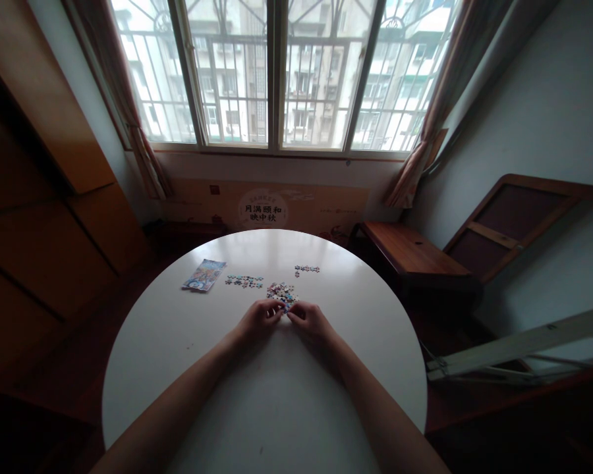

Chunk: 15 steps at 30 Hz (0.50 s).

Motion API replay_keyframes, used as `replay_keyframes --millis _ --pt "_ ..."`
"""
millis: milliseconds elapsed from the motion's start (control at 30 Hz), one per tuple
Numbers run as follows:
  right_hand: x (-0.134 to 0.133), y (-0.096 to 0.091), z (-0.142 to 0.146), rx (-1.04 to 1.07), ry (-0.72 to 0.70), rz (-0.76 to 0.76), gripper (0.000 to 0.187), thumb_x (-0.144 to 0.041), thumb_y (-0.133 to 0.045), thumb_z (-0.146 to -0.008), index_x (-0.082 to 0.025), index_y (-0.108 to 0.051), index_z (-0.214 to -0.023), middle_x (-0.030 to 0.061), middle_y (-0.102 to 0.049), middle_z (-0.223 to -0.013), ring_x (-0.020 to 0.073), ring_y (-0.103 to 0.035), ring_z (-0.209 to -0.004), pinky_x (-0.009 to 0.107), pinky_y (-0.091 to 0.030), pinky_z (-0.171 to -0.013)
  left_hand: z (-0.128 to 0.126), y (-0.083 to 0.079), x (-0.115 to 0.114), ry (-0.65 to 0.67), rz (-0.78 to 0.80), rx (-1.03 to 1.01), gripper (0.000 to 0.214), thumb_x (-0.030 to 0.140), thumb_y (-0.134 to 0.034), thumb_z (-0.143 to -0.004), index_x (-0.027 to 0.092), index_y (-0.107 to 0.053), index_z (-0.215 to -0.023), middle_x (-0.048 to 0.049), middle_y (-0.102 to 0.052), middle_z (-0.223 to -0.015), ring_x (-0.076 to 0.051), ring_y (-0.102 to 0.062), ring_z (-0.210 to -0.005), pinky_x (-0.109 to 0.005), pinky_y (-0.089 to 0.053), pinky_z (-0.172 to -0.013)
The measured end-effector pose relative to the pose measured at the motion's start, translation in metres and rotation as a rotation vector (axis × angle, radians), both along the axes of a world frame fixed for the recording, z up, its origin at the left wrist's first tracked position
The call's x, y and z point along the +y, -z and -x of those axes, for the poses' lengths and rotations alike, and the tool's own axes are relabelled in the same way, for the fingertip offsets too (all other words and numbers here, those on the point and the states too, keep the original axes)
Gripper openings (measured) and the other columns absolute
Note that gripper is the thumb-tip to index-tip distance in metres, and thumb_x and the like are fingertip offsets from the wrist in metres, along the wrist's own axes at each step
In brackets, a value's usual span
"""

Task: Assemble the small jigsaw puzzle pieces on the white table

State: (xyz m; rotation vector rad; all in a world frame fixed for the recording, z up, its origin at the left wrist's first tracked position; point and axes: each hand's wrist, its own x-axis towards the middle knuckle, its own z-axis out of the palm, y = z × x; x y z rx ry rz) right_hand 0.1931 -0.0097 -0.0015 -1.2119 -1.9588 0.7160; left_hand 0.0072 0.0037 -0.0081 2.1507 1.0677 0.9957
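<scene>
Both hands at the near edge of the jigsaw pile (281,291), around mid-surface. Left hand (261,315): fingers curled, thumb and index tips drawn in close at a small blue-purple jigsaw piece (286,308). Right hand (310,317): fingers bent, tips at the same spot from the other side. Tips of my two hands nearly meet; too small to tell whether either set is clamped on the piece or only touching it.

Pile is loose, mixed colours, directly beyond my fingertips. Joined jigsaw strips (244,282) lie left of it, near. L-shaped jigsaw section (307,269) sits beyond the pile, slightly right: long run sideways, short leg toward me at its left end. Printed picture sheet (204,275) lies flat further left, at a slant, apart from the strips. Everything's on the white round surface (163,368); both forearms reach in over its near side.

Past it: printed panel (306,204) with Chinese lettering under a barred window (275,85). Low wooden bench (415,249) off to the right.
</scene>
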Motion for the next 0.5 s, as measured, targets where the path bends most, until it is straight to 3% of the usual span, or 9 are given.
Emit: replay_keyframes --millis 500 --pt "0.0001 0.0014 0.0 0.013 -0.001 -0.004 0.016 -0.026 -0.056 -0.079 -0.014 -0.065 -0.075 0.0016 -0.063 -0.068 0.0129 -0.053 -0.062 0.022 -0.039 -0.059 0.0004 -0.0009 -0.0004 -0.017 -0.004 0.024 0.025 0.025 -0.054 -0.083 0.014 -0.068 -0.1 -0.0037 -0.068 -0.074 -0.011 -0.057 -0.062 -0.02 -0.045 -0.06"
